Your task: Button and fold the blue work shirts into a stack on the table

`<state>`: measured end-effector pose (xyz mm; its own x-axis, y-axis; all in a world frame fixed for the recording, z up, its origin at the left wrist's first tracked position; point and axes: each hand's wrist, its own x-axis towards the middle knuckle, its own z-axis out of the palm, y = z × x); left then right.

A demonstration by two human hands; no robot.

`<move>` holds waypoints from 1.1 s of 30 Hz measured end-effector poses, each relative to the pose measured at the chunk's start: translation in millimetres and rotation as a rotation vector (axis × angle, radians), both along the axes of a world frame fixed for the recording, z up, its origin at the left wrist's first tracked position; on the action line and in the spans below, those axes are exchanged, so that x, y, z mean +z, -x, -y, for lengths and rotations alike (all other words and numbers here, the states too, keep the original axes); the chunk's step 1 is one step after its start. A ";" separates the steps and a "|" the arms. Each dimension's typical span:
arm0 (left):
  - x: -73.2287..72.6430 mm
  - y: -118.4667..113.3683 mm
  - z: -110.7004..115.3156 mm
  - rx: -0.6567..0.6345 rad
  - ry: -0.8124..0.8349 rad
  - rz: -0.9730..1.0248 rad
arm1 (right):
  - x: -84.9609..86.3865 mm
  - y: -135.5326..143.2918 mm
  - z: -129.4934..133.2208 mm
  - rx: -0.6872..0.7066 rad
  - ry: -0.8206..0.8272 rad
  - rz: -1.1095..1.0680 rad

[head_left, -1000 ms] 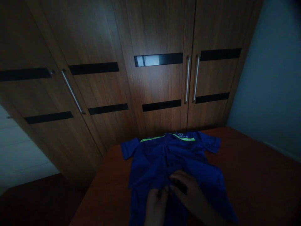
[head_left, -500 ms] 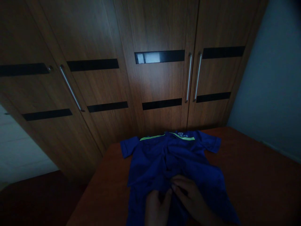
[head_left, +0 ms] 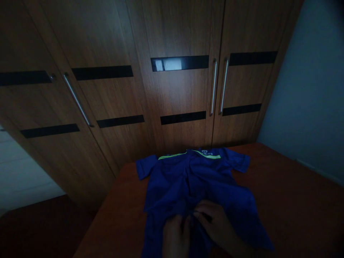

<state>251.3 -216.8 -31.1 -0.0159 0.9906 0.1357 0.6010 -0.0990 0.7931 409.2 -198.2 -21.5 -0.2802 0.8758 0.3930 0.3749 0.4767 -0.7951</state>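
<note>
A dark blue short-sleeved shirt (head_left: 166, 181) lies spread on the reddish-brown table (head_left: 113, 208), its collar end toward the wardrobe. Yellow-green strips cross its shoulders, and pale lettering shows near the right one. At the shirt's lower front, my left hand (head_left: 176, 234) is closed with thumb and fingers pinching the cloth. Just beside it, my right hand (head_left: 215, 222) also pinches the fabric, fingertips close to the left thumb. Dim light and the fingers hide exactly which bit of the front edge lies between them.
Behind the table stands a wooden wardrobe (head_left: 180, 96) with black strips and long metal handles (head_left: 213, 87). A pale wall (head_left: 303, 107) rises on the right. At the lower left lies a dark floor (head_left: 40, 229) beside a whitish surface (head_left: 24, 175).
My left hand has shifted slightly, with its fingers curling closer to the cloth. My right hand stays nearly in place at the shirt front. The view has moved a little.
</note>
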 end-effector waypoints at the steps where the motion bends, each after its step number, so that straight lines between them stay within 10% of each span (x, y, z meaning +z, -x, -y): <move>1: -0.3 0.8 -0.3 -0.018 0.008 -0.025 | -1.4 -0.3 -0.5 0.000 -0.006 0.026; 33: 16.1 -6.5 4.7 -0.123 0.118 0.285 | -6.6 0.5 -2.7 -0.244 0.023 -0.082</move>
<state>257.8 -221.4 -14.9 0.0838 0.9961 0.0270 0.3429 -0.0543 0.9378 408.7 -195.5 -28.1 -0.0275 0.9225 0.3850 0.4100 0.3616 -0.8373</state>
